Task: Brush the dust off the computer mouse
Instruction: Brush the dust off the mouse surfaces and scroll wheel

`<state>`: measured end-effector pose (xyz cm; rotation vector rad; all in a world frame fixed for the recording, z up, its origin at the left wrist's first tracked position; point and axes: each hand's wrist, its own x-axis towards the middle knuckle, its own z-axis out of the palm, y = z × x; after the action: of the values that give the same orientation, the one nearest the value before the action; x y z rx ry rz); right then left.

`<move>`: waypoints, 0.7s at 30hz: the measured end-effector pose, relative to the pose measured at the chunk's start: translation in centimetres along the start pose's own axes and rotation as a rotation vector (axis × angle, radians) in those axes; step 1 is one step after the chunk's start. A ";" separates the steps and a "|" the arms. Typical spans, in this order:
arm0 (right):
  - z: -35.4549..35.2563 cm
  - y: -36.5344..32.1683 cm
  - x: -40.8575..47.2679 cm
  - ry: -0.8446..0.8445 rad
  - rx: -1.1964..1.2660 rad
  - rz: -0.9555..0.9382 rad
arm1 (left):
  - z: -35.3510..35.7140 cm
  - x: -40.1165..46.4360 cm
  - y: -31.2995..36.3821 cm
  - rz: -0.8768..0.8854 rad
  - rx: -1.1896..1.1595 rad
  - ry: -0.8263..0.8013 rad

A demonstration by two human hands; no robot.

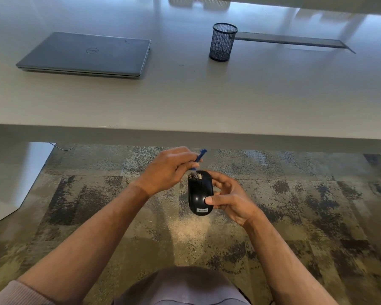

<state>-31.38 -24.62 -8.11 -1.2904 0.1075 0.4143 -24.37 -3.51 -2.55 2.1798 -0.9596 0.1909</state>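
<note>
Low in the middle of the frame, over patterned carpet [295,216] and below the desk edge: black Lenovo computer mouse [200,192] held in the air, right hand [231,200] wrapped around its right side, thumb pressed on its glossy back near the label, pale dust speckled around the scroll wheel at its far end. Just up and left of it, left hand [165,170] with fingers curled, pinching a small blue brush [199,156], bristle end down against the dusty front. Farther up on the white desk [185,95]: closed grey Dell laptop [86,55] at upper left, black mesh pen cup [223,41] upright at upper centre-right, well apart.
</note>
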 end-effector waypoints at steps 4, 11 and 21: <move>0.1 0.0 0.1 -0.005 0.002 -0.001 | -0.2 0.3 0.8 0.000 -0.054 0.057; 0.2 -0.2 0.1 -0.015 0.008 -0.013 | 0.7 0.1 1.0 0.021 -0.051 0.011; 0.2 -0.2 0.1 -0.031 -0.006 -0.014 | -0.2 0.1 0.6 -0.056 -0.072 0.060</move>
<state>-31.27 -24.49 -7.88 -1.2895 0.0711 0.4232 -24.70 -3.71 -1.99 2.1199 -0.8587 0.1909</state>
